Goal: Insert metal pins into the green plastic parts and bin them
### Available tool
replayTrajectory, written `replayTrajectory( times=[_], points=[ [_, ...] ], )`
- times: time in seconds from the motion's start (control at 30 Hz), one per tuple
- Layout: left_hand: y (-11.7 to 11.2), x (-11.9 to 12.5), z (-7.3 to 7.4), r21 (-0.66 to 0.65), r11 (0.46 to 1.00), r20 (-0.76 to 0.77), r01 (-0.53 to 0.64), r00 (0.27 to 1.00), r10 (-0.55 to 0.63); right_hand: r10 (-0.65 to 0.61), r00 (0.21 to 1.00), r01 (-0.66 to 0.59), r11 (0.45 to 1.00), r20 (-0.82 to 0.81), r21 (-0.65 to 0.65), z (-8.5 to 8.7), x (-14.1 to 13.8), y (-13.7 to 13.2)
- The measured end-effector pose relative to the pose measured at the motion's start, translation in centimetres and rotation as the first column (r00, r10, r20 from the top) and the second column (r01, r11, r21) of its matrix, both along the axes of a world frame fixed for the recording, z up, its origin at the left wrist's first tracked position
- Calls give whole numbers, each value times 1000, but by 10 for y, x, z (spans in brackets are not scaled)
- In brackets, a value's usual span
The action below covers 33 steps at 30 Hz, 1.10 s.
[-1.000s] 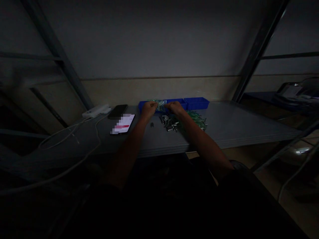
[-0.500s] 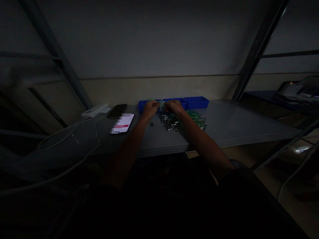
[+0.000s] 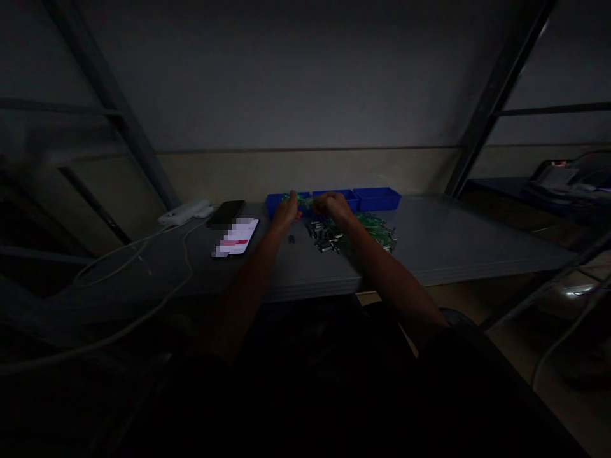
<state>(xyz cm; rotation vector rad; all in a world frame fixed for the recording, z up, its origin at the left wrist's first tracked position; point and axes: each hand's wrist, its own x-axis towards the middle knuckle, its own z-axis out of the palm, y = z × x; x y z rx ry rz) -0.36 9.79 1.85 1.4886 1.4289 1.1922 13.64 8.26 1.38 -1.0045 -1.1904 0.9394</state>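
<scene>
Both my hands are raised together over the far middle of a grey table (image 3: 453, 245). My left hand (image 3: 287, 210) and my right hand (image 3: 333, 205) are each closed on one end of a small green part (image 3: 303, 201) held between them. Just below the hands lies a heap of small silvery metal pieces (image 3: 325, 235). A pile of green parts (image 3: 377, 228) lies to the right of my right forearm. A tiny dark piece (image 3: 291, 239) sits on the table under my left wrist.
Three blue trays (image 3: 379, 198) stand in a row against the wall behind the hands. A lit phone (image 3: 235, 236), a dark phone (image 3: 225, 213) and a white power strip (image 3: 184, 213) with trailing white cables lie at the left. Dark metal frame struts slant up on both sides.
My hands have drawn closer together and the green part between them has shifted slightly left. The head view has barely moved.
</scene>
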Motion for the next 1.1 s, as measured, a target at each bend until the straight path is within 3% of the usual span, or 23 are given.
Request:
replayTrajectory(
  times=[0.2, 0.33, 0.5, 0.73, 0.93, 1.1],
  points=[
    [-7, 2, 4, -142, 988, 34, 63, 998, -58, -54, 999, 54, 998, -2, 40, 3, 1, -3],
    [-11, 1, 8, -127, 983, 148, 130, 983, -111, -40, 999, 38, 998, 36, 59, 2, 0, -4],
    [-11, 3, 8, 14, 994, 186, 113, 976, -113, -51, 996, 48, 997, 67, 54, 4, -1, -6],
    [-2, 3, 4, 196, 980, 57, 39, 997, -51, -98, 979, 99, 995, 180, 3, 5, 0, -8],
    [-12, 7, 6, 496, 863, -151, 97, 988, -24, -152, 974, 170, 981, 166, -98, 7, 3, -7],
    [-21, 12, 7, 566, 797, -286, 211, 957, -50, -69, 992, 88, 976, 102, -201, 9, 11, -6]
  ],
)
